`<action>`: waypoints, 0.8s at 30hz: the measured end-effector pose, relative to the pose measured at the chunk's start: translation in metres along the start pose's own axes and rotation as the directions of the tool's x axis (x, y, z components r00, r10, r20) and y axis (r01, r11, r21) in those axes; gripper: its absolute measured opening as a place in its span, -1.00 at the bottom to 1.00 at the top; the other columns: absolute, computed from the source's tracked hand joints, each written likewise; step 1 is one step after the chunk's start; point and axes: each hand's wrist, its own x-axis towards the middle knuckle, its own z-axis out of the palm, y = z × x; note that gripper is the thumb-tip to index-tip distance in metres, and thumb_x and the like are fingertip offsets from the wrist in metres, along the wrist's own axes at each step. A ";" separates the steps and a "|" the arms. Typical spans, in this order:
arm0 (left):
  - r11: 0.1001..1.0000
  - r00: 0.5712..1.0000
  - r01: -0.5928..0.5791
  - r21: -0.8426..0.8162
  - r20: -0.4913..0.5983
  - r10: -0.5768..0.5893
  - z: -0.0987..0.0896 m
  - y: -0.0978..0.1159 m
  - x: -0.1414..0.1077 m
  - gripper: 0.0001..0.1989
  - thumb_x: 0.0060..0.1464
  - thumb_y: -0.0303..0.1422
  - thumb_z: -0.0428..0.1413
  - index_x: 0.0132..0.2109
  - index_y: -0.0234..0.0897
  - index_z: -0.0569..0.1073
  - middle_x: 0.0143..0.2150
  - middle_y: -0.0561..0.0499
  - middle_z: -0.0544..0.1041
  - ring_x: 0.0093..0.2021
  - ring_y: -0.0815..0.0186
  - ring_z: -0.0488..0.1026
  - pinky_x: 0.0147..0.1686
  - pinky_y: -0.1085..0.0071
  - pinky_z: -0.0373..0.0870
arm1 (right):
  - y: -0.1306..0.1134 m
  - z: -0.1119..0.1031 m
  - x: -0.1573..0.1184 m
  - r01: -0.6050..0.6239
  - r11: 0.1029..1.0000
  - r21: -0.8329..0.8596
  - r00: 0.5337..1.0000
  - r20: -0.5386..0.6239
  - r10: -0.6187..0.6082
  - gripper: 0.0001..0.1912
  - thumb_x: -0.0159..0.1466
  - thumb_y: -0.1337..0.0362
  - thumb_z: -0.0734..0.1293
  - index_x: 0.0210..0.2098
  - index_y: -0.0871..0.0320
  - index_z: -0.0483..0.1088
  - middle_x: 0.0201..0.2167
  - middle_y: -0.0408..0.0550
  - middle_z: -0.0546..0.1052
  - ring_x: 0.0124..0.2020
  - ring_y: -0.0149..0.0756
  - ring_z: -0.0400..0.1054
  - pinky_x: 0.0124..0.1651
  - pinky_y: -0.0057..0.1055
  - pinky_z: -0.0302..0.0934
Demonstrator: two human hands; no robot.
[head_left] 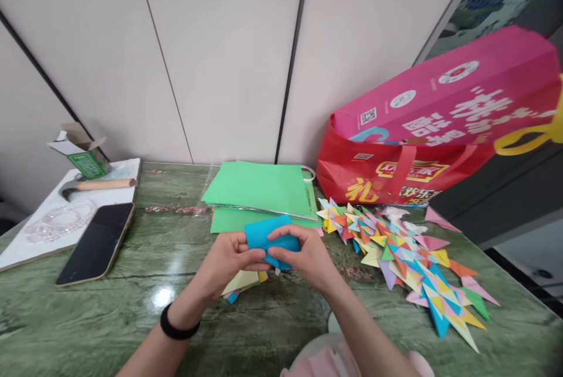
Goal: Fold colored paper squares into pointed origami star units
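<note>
A piece of blue paper (259, 235) with a fold in it is held between both hands above the table. My left hand (229, 261) pinches its left edge, thumb in front. On the right side, my right hand (307, 252) grips the same paper with thumb and index finger. Beneath the hands lie small colored papers (243, 283), partly hidden. Behind them rest green sheets (259, 186) in a clear sleeve. To the right spreads a large pile of folded multicolored paper pieces (396, 248).
A phone (97, 245) lies at the left beside a white board (17, 248) bearing a wooden-handled tool (105, 184), clear beads (61, 221) and an open small box (88, 161). Red and pink bags (365, 175) stand at the back right on the green table (132, 318).
</note>
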 end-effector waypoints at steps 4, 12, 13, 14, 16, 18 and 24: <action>1.000 1.000 -0.008 0.001 -0.023 0.008 0.002 0.000 0.000 -0.72 -0.26 -0.40 0.30 -0.31 -0.43 0.52 -0.41 -0.08 0.61 -0.39 0.26 0.55 -0.29 0.37 0.49 | 0.001 0.001 0.000 0.038 0.999 -0.035 0.999 -0.009 -0.038 -0.87 -0.01 0.32 0.41 -0.41 0.13 0.48 -0.46 -0.17 0.51 -0.42 -0.33 0.35 -0.36 -0.45 0.21; 0.994 0.982 -0.086 -0.061 -0.176 0.074 0.007 -0.008 0.006 -0.71 -0.30 -0.36 0.32 -0.36 -0.42 0.51 -0.44 -0.06 0.62 -0.43 0.25 0.55 -0.29 0.35 0.49 | 0.005 0.010 -0.001 0.288 0.901 -0.325 0.931 -0.126 -0.343 -0.84 0.04 0.35 0.35 -0.34 0.08 0.45 -0.20 -0.03 0.37 -0.12 -0.17 0.28 -0.11 -0.28 0.20; 0.993 0.978 -0.097 -0.071 -0.193 0.082 0.007 -0.009 0.007 -0.72 -0.31 -0.35 0.32 -0.39 -0.42 0.51 -0.46 -0.06 0.61 -0.44 0.24 0.55 -0.28 0.33 0.49 | 0.005 0.010 -0.001 0.300 0.889 -0.346 0.921 -0.136 -0.364 -0.80 0.03 0.36 0.35 -0.31 0.07 0.44 -0.16 -0.02 0.35 -0.08 -0.15 0.26 -0.07 -0.26 0.19; 0.991 0.973 -0.109 -0.079 -0.210 0.090 0.008 -0.009 0.007 -0.73 -0.33 -0.35 0.33 -0.42 -0.41 0.50 -0.49 -0.05 0.61 -0.45 0.23 0.55 -0.28 0.32 0.49 | 0.005 0.011 -0.001 0.302 0.884 -0.357 0.914 -0.155 -0.375 -0.76 0.02 0.36 0.35 -0.27 0.07 0.41 -0.12 -0.01 0.32 -0.04 -0.14 0.24 -0.05 -0.24 0.18; 0.986 0.966 -0.131 -0.098 -0.234 0.105 0.010 -0.009 0.007 -0.73 -0.35 -0.34 0.34 -0.45 -0.40 0.49 -0.56 -0.01 0.59 -0.47 0.22 0.55 -0.29 0.30 0.50 | 0.005 0.013 -0.001 0.295 0.886 -0.358 0.900 -0.207 -0.384 -0.63 0.01 0.36 0.36 -0.16 0.08 0.33 -0.08 0.01 0.31 0.00 -0.13 0.21 -0.01 -0.22 0.17; 0.980 0.959 -0.161 -0.120 -0.252 0.127 0.013 -0.009 0.006 -0.73 -0.36 -0.35 0.34 -0.45 -0.39 0.48 -0.61 0.02 0.56 -0.47 0.21 0.55 -0.30 0.29 0.50 | 0.006 0.014 -0.001 0.293 0.893 -0.342 0.890 -0.245 -0.386 -0.50 0.01 0.36 0.35 -0.04 0.10 0.23 -0.05 0.03 0.30 0.02 -0.13 0.19 0.02 -0.19 0.15; 0.969 0.945 -0.213 -0.122 -0.277 0.173 0.020 -0.009 0.005 -0.77 -0.31 -0.37 0.32 -0.58 -0.36 0.40 -0.62 0.02 0.55 -0.48 0.23 0.54 -0.32 0.30 0.50 | 0.008 0.017 -0.001 0.246 0.945 -0.217 0.924 -0.241 -0.296 -0.29 -0.01 0.37 0.35 0.11 0.12 0.06 0.06 0.06 0.25 0.06 -0.12 0.18 0.02 -0.22 0.19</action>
